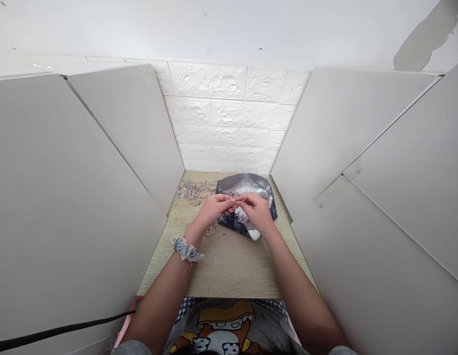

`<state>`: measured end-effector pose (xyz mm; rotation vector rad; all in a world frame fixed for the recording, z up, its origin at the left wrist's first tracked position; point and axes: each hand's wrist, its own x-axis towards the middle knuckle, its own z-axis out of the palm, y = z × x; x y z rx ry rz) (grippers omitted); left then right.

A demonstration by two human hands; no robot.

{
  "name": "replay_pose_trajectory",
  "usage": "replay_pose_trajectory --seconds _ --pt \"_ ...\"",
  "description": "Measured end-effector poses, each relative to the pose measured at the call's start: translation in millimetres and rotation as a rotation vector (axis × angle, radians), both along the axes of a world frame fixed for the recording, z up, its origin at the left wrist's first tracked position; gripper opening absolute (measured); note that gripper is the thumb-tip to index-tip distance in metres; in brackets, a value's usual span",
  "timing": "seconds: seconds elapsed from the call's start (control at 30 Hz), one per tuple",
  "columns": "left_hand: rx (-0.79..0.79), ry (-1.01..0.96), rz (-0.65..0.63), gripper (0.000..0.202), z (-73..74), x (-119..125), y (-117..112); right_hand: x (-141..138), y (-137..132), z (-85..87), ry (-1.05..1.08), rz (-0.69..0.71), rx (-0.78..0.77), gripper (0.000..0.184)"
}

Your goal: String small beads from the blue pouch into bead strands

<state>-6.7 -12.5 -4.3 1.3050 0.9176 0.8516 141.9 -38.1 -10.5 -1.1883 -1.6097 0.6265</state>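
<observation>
Above the front of a silver-lined, dark blue patterned bag (229, 223), my left hand (215, 208) and my right hand (259, 213) meet fingertip to fingertip. Each is closed in a pinch; whatever lies between the fingers is too small to make out. The bag lies open, and small beads (247, 221) glint on its shiny inside. Strands of pastel beads (194, 191) lie in a heap left of the bag. Partly covered by my left wrist is a smaller beaded loop (211, 229). A tiny dark-and-white piece (224, 235) rests on the tabletop just below my hands.
The narrow wooden table (236, 268) is hemmed in by a grey-white panel on the left (128, 123) and another on the right (310, 133). A white brick-pattern wall (229, 113) closes the back. A black cable (66, 328) runs in at lower left. A blue scrunchie (187, 249) circles my left wrist.
</observation>
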Motion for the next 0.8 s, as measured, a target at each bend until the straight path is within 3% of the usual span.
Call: replay_pose_trajectory --seconds 0.13,0.37,0.6,0.8 --pt "-0.017 -0.005 0.016 0.029 -0.1 1.9 -1.1 -0.5 -0.7 1.0 -0.099 -0.026 0.103 0.014" --pt "-0.044 -0.031 0.01 0.029 -3.4 2.8 -1.5 -0.5 -0.2 -1.6 -0.16 -0.024 0.137 0.017" --pt "-0.085 -0.032 -0.007 0.031 -3.0 3.0 -1.9 1.1 -2.3 -6.8 -0.373 -0.006 0.218 0.026" --pt "-0.109 -0.104 -0.037 0.032 0.1 3.5 -3.5 -0.2 -3.7 -1.0 -0.225 -0.014 0.201 0.023"
